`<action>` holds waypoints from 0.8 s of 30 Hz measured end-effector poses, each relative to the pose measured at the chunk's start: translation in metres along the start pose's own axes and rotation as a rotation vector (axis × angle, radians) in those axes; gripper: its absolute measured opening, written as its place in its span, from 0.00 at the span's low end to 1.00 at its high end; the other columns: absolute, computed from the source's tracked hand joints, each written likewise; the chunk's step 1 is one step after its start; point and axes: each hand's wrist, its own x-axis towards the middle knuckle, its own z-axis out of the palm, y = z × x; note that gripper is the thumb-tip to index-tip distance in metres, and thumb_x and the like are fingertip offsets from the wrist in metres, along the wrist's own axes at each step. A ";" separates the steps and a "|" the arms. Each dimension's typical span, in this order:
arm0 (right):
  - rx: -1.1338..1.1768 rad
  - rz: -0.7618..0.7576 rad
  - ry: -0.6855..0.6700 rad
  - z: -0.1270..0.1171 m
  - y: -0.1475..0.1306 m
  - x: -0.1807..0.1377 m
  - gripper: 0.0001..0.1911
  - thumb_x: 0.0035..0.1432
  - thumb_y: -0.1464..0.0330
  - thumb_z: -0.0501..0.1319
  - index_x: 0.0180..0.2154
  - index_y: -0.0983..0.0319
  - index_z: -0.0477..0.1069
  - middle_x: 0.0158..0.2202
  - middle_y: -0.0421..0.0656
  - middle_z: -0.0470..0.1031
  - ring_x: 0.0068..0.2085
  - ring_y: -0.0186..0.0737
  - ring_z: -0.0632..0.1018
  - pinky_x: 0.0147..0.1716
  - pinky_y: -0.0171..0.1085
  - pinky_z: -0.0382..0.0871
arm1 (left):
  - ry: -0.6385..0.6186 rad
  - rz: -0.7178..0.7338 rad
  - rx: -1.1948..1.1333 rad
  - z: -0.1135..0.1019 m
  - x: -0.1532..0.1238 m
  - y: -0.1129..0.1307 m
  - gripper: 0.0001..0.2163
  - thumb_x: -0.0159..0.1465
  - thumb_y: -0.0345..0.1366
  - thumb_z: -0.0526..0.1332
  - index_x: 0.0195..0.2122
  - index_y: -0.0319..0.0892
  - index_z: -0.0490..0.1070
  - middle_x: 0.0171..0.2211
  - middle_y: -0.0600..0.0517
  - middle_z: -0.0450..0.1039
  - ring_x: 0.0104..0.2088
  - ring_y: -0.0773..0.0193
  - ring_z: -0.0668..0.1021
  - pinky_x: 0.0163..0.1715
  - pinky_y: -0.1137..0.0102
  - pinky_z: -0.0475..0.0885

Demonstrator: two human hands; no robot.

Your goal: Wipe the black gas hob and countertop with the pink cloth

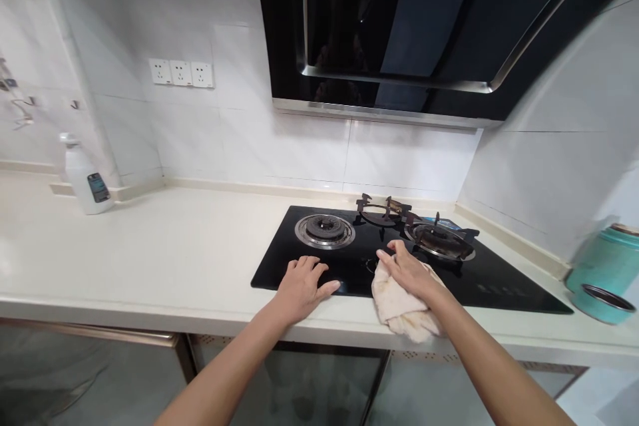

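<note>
Spread right hand [408, 271] half hides a cloth [402, 306] on the hob [504, 294]; left hand [302, 289] spread too

my left hand [302, 289] has room sliding left along table [164, 246] as far as white plastic bottle [84, 180] near back wall. ahead of my right hand [407, 271], raised burner grate [439, 241] blocks path; loose pan support [383, 210] stands behind it. teal canister [606, 263] obstructs far right of table. black range hood [389, 33] overhangs gas hob [499, 289], limiting my lift above.
</note>
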 end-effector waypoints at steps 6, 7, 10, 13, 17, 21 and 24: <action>0.001 -0.049 0.092 0.008 0.004 -0.035 0.28 0.67 0.48 0.51 0.57 0.60 0.63 0.58 0.55 0.73 0.58 0.53 0.75 0.58 0.50 0.66 | 0.000 0.000 -0.002 -0.001 0.000 0.001 0.25 0.74 0.56 0.52 0.57 0.41 0.75 0.59 0.40 0.73 0.59 0.47 0.73 0.57 0.50 0.66; 0.006 -0.063 0.106 0.007 0.008 -0.043 0.26 0.67 0.49 0.51 0.54 0.59 0.66 0.58 0.54 0.74 0.58 0.52 0.75 0.59 0.49 0.66 | -0.002 0.001 -0.003 -0.001 0.000 0.000 0.25 0.74 0.56 0.53 0.57 0.41 0.75 0.59 0.40 0.73 0.59 0.47 0.73 0.57 0.50 0.66; -0.059 -0.109 0.171 0.007 0.025 -0.065 0.24 0.66 0.49 0.51 0.50 0.57 0.73 0.63 0.51 0.70 0.65 0.53 0.70 0.64 0.52 0.61 | 0.001 0.008 0.003 0.000 -0.001 0.000 0.25 0.74 0.55 0.53 0.57 0.41 0.74 0.59 0.40 0.73 0.59 0.47 0.72 0.57 0.50 0.67; -0.245 -0.045 0.221 0.013 0.036 -0.082 0.29 0.65 0.46 0.52 0.58 0.53 0.73 0.68 0.50 0.64 0.68 0.59 0.65 0.64 0.60 0.57 | 0.016 0.024 0.014 0.001 -0.002 0.000 0.23 0.74 0.54 0.54 0.56 0.43 0.74 0.59 0.41 0.73 0.59 0.47 0.73 0.57 0.51 0.67; -0.349 -0.025 0.162 0.028 0.006 -0.091 0.29 0.65 0.49 0.55 0.60 0.56 0.72 0.64 0.54 0.69 0.62 0.59 0.70 0.58 0.54 0.64 | 0.034 0.027 0.001 0.003 -0.002 0.001 0.21 0.75 0.50 0.52 0.58 0.42 0.72 0.57 0.41 0.74 0.58 0.48 0.74 0.58 0.50 0.68; -0.296 -0.179 0.143 0.047 -0.054 -0.087 0.20 0.64 0.58 0.59 0.52 0.59 0.74 0.52 0.53 0.75 0.51 0.56 0.74 0.51 0.50 0.65 | 0.080 -0.006 -0.182 0.000 -0.003 -0.010 0.20 0.76 0.46 0.49 0.61 0.43 0.70 0.57 0.42 0.74 0.58 0.53 0.74 0.60 0.53 0.69; -0.134 -0.368 0.101 0.066 -0.087 -0.077 0.13 0.62 0.65 0.58 0.47 0.57 0.73 0.48 0.48 0.76 0.49 0.51 0.74 0.49 0.45 0.64 | 0.157 -0.034 -0.261 -0.008 -0.011 -0.032 0.20 0.76 0.47 0.50 0.60 0.44 0.70 0.58 0.43 0.73 0.60 0.54 0.73 0.62 0.56 0.69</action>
